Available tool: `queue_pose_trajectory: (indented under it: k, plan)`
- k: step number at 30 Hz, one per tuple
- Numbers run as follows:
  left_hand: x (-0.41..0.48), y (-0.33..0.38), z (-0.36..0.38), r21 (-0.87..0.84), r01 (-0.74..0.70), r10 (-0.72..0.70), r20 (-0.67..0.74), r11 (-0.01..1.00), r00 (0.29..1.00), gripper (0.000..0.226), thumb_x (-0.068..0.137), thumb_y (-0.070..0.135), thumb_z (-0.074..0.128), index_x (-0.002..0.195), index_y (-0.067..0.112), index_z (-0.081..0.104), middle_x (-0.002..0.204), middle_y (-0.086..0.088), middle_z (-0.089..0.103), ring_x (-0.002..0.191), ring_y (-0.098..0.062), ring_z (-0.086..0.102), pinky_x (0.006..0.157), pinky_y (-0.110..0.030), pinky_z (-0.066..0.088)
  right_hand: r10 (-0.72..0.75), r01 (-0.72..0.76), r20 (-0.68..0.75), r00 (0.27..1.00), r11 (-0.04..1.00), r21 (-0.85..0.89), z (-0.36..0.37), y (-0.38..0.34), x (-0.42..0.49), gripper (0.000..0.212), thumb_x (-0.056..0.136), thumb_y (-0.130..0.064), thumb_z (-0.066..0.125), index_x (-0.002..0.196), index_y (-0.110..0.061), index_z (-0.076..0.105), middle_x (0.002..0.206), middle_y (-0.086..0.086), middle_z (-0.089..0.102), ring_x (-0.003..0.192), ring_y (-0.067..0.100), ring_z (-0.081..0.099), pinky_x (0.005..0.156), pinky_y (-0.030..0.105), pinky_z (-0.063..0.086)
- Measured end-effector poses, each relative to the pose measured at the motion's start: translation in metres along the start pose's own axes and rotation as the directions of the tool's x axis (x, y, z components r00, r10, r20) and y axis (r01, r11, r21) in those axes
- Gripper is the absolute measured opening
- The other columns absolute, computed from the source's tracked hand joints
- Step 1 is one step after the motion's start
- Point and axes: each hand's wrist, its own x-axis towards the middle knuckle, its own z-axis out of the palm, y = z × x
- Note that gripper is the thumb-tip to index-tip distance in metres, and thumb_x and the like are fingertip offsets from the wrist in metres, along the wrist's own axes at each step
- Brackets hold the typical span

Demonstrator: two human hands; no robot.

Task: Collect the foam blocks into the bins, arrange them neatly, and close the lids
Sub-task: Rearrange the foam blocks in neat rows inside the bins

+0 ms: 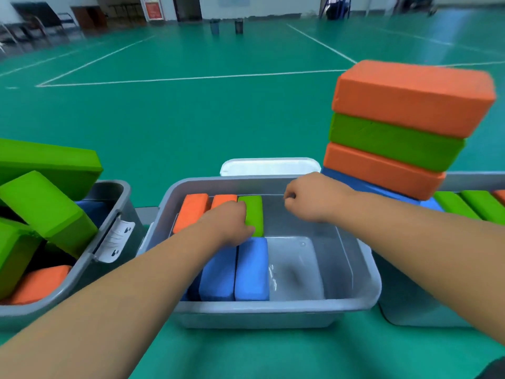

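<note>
Centre grey plastic bin (273, 306) half-filled | left hand (228, 222) on green foam block (255, 212), grip unclear | right hand (311, 198) fisted | white lid (270, 166) off

left hand (228, 221) on green block (255, 212); right hand (308, 196) fisted over bin (273, 306)

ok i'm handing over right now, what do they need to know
Left hand: on the green block in the middle bin; grip hidden.
Right hand: fisted, empty, over the bin's far side.
Done: middle bin's left half packed in neat rows, orange, green, blue.
To do: fill its right half; left bin is jumbled; a stack tops the right bin; all three bins open.
</note>
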Motion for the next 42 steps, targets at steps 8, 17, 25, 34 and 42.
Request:
queue_pose_trajectory:
  k: [8, 17, 25, 34, 42]
  plan:
    - [0.024, 0.094, -0.105, -0.128, -0.293, 0.214, -0.427, 0.948, 0.878, 0.042, 0.094, 0.037, 0.06, 0.133, 0.023, 0.058, 0.127, 0.005, 0.065, 0.117, -0.02, 0.061, 0.097, -0.041, 0.052, 0.115, -0.05, -0.517, 0.848, 0.989, 0.138, -0.09, 0.046, -0.044, 0.029, 0.095, -0.038, 0.043, 0.099, -0.026, 0.068, 0.099, -0.002, 0.072, 0.092, 0.027, 0.065, 0.074, 0.039, 0.056]
    - [0.062, 0.188, -0.185, 0.191, -0.441, 0.449, -0.651, 0.877, 0.612, 0.105, 0.069, 0.04, 0.082, 0.159, 0.023, 0.03, 0.159, -0.007, 0.036, 0.137, -0.034, 0.044, 0.113, -0.05, 0.041, 0.107, 0.067, -0.849, 0.518, 0.984, 0.164, -0.146, 0.092, -0.084, 0.015, 0.094, -0.03, 0.054, 0.098, -0.028, 0.068, 0.093, -0.007, 0.07, 0.086, 0.023, 0.056, 0.073, 0.039, 0.045]
    - [0.078, 0.218, -0.179, 0.295, -0.483, 0.561, -0.541, 0.825, 0.627, 0.109, 0.07, 0.04, 0.089, 0.162, 0.034, 0.03, 0.152, 0.007, 0.054, 0.139, -0.028, 0.048, 0.114, -0.045, 0.04, 0.357, -0.245, -0.772, 0.526, 0.933, 0.264, -0.145, 0.144, -0.084, 0.029, 0.092, -0.042, 0.052, 0.111, -0.031, 0.071, 0.112, 0.0, 0.062, 0.108, 0.032, 0.051, 0.093, 0.046, 0.043]
    - [0.077, 0.22, -0.174, 0.476, -0.374, 0.596, -0.507, 0.796, 0.623, 0.096, 0.08, 0.043, 0.08, 0.159, 0.037, 0.027, 0.16, 0.013, 0.039, 0.139, -0.023, 0.042, 0.106, -0.056, 0.046, 0.618, -0.356, -0.592, 0.518, 0.784, 0.508, -0.138, 0.169, -0.072, 0.063, 0.097, -0.059, 0.051, 0.134, -0.008, 0.049, 0.132, 0.019, 0.052, 0.122, 0.042, 0.05, 0.103, 0.051, 0.042]
    - [0.074, 0.216, -0.182, 0.529, -0.319, 0.602, -0.542, 0.786, 0.586, 0.09, 0.081, 0.052, 0.077, 0.158, 0.04, 0.032, 0.158, 0.018, 0.044, 0.132, -0.019, 0.05, 0.086, -0.043, 0.056, 0.709, -0.431, -0.458, 0.536, 0.697, 0.573, -0.13, 0.172, -0.059, 0.083, 0.096, -0.068, 0.042, 0.142, 0.001, 0.041, 0.135, 0.024, 0.06, 0.126, 0.046, 0.052, 0.103, 0.053, 0.039]
